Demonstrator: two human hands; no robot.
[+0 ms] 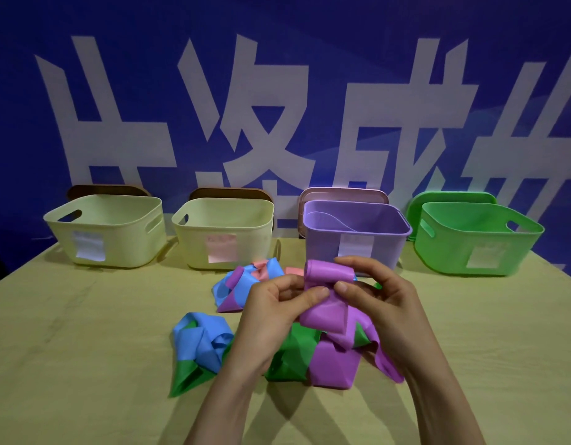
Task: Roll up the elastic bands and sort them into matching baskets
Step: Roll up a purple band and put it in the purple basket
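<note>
Both hands hold a purple elastic band [325, 316] above the table's middle. Its upper end is wound into a small roll [329, 273]. My left hand [274, 313] pinches the band just below the roll, and my right hand [380, 303] grips the roll from the right. The band's loose tail hangs down onto a pile of green [290, 351], blue [200, 342] and pink [261, 268] bands. Four baskets stand in a row at the back: two cream ones [117, 248] [194, 248], a purple one [390, 242] and a green one [444, 252].
Each basket has a paper label on its front, and lids lean behind them against a blue banner wall. The yellow-green table [85, 348] reaches to the left and right of the band pile.
</note>
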